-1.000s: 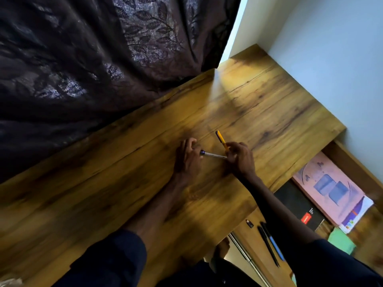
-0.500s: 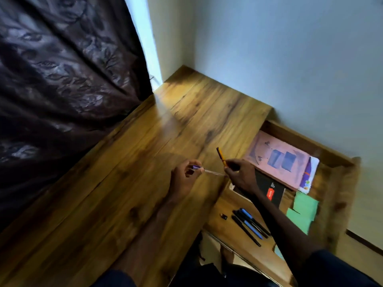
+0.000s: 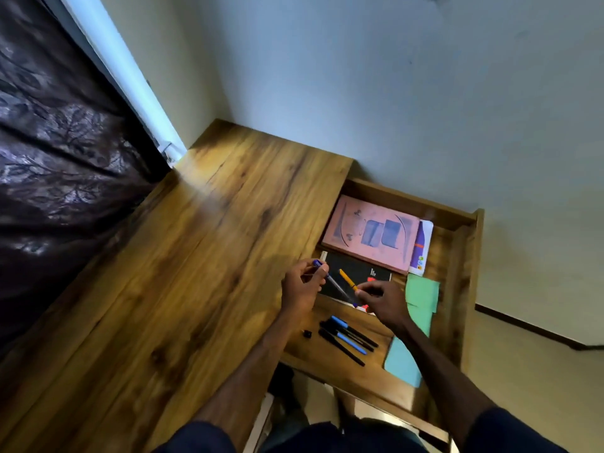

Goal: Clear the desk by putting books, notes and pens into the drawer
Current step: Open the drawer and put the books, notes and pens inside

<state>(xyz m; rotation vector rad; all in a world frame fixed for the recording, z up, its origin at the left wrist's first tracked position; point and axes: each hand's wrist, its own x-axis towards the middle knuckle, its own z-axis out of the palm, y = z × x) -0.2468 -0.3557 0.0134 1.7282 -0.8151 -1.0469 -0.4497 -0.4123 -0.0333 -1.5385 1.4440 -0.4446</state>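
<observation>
My left hand (image 3: 302,284) pinches the blue-capped end of a clear pen (image 3: 333,282) at the desk's right edge. My right hand (image 3: 380,297) hovers over the open drawer (image 3: 457,263), holding a yellow pen (image 3: 348,280) and touching the clear pen's other end. In the drawer lie a pink book (image 3: 369,238), a black notebook (image 3: 356,277), green notes (image 3: 421,294), a teal note (image 3: 402,362) and several black and blue pens (image 3: 348,338).
The wooden desk (image 3: 183,273) runs along a dark patterned curtain (image 3: 55,178) on the left. A small black cap (image 3: 306,334) lies in the drawer beside the pens. A pale wall stands behind the drawer, with floor at the lower right.
Both hands lifted the two pens off the desk and carried them right, to the desk's edge and over the open drawer. The camera swung right with them.
</observation>
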